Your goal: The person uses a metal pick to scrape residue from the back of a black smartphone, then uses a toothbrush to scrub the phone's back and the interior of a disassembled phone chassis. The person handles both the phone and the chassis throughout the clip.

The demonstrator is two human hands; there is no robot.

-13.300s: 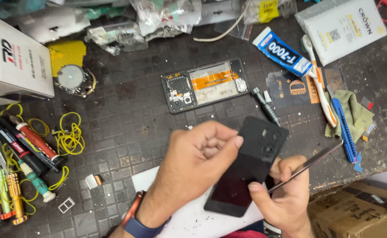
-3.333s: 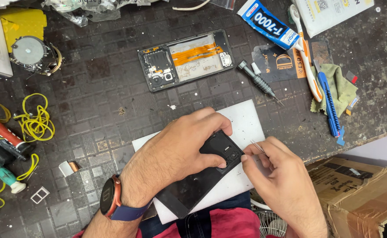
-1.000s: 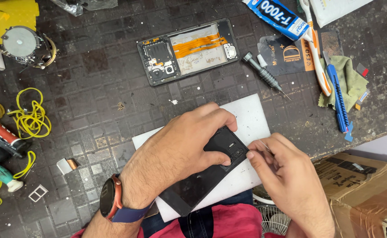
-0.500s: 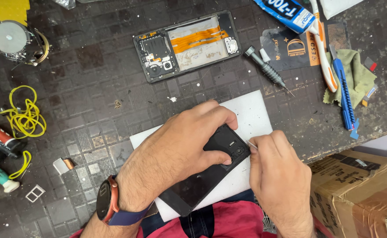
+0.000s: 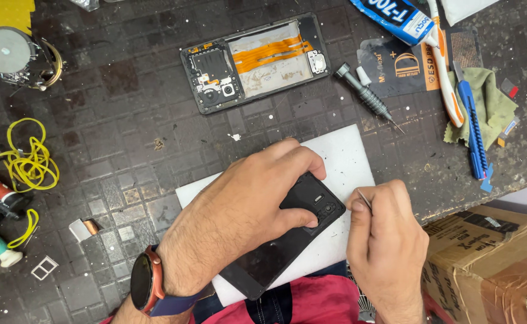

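Observation:
A black phone back cover (image 5: 302, 219) lies on a white sheet (image 5: 347, 159) at the near edge of the dark mat. My left hand (image 5: 245, 207) presses down on the cover, with the fingers curled over its camera end. My right hand (image 5: 386, 240) is closed around a thin metal tool (image 5: 364, 198) whose tip sits just right of the cover's camera corner. An opened phone body (image 5: 254, 60) with an orange flex cable lies further back on the mat.
A small screwdriver (image 5: 368, 99) lies right of the opened phone. A blue glue tube (image 5: 395, 18), toothbrush (image 5: 446, 78), blue knife (image 5: 472, 129) and green cloth (image 5: 494, 108) sit at the right. Yellow rubber bands (image 5: 29, 162) lie left. A cardboard box (image 5: 491, 258) stands below the table edge.
The back cover was held up in both hands, then laid flat on the white sheet. Over the last second my right hand has shifted slightly right along the cover's edge with the tool.

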